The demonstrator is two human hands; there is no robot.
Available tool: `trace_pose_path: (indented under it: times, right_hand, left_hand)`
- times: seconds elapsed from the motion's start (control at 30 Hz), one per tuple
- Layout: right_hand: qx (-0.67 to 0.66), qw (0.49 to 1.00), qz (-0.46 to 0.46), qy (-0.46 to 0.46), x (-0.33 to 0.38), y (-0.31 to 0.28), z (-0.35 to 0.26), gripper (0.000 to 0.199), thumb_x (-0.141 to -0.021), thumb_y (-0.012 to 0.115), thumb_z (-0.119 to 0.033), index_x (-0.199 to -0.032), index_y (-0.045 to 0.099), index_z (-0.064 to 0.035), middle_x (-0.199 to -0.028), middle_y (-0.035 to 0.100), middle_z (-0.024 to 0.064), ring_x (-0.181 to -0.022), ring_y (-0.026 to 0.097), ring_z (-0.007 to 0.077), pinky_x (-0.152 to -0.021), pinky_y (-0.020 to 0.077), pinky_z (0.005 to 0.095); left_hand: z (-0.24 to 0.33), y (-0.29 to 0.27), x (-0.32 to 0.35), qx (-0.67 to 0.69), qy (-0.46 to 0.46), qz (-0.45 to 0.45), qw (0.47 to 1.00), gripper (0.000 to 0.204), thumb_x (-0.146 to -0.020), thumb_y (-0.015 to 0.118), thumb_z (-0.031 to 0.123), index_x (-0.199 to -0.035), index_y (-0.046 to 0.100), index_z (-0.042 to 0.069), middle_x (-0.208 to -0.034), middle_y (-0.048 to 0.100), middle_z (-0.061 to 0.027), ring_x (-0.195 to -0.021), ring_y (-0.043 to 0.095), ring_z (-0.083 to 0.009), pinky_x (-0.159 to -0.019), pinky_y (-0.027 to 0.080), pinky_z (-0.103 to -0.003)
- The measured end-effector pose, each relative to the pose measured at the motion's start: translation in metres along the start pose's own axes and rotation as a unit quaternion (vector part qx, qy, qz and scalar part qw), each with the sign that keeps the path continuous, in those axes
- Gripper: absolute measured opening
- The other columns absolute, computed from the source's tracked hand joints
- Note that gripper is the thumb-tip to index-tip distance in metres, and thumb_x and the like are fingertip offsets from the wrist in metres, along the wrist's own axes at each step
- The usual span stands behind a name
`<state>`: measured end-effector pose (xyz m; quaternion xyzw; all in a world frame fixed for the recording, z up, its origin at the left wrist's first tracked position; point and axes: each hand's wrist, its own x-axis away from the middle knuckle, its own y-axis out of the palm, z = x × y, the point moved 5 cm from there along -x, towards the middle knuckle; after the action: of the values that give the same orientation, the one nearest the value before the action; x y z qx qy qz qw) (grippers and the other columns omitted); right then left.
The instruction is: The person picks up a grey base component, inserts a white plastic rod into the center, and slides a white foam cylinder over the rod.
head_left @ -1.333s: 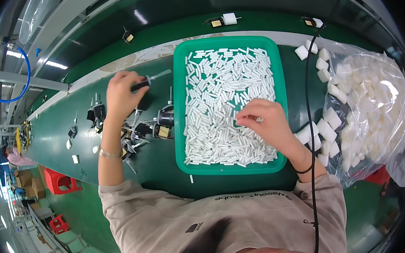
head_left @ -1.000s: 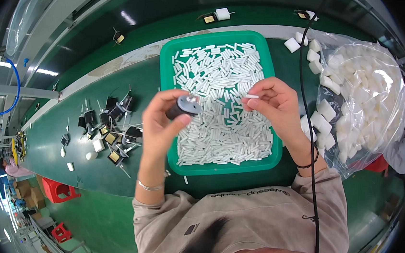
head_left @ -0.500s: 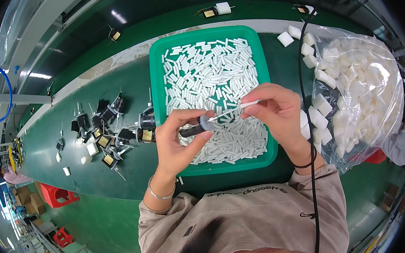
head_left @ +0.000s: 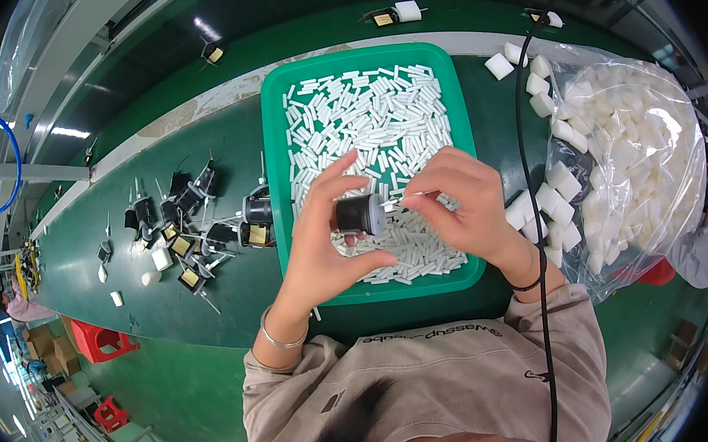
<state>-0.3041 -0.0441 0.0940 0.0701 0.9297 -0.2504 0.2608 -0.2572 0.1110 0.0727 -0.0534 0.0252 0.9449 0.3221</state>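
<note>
A black cylindrical part with a grey end cap lies sideways over the green tray. My left hand cradles it loosely, thumb and upper fingers spread apart, with a fingertip showing beneath it. From the end cap a thin whitish lead or shaft points right. My right hand pinches the far end of this, its fingertips close together; what else they hold is hidden. Small white tubes cover much of the tray under both hands.
More black parts with leads are heaped on the green table at left. White foam-like blocks lie at right beside a clear plastic bag full of them. A black cable hangs down across the right side. Similar parts sit on the strip beyond.
The black part has swung level and turned its end cap to the right. My left thumb and fingers have spread. My right hand has moved slightly left, and parts on the far strip have shifted right.
</note>
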Motion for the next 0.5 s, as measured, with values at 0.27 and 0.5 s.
trace_pose_path:
  times: [0.27,0.5]
  right_hand:
    - [-0.106,0.993,0.026,0.052,0.003,0.002,0.004,0.010,-0.067,0.066,-0.001,-0.076,0.062,-0.0030,-0.069,0.059,0.0060,-0.058,0.053,0.0154,-0.051,0.0420,0.0245]
    - [-0.114,0.993,0.011,0.014,0.003,0.004,0.000,0.011,-0.067,0.067,-0.002,-0.077,0.062,-0.0031,-0.070,0.060,0.0056,-0.058,0.053,0.0157,-0.050,0.0418,0.0249]
  left_hand:
    - [0.011,-0.007,0.008,-0.159,0.084,0.049,0.982,0.031,-0.062,0.068,0.000,-0.089,0.054,-0.002,-0.088,0.064,-0.0148,-0.073,0.059,-0.0182,-0.067,0.046,-0.026]
    - [0.012,-0.005,0.008,-0.263,0.187,0.001,0.947,0.030,-0.066,0.067,0.007,-0.092,0.054,-0.004,-0.089,0.063,-0.0167,-0.076,0.059,-0.0177,-0.070,0.045,-0.027]
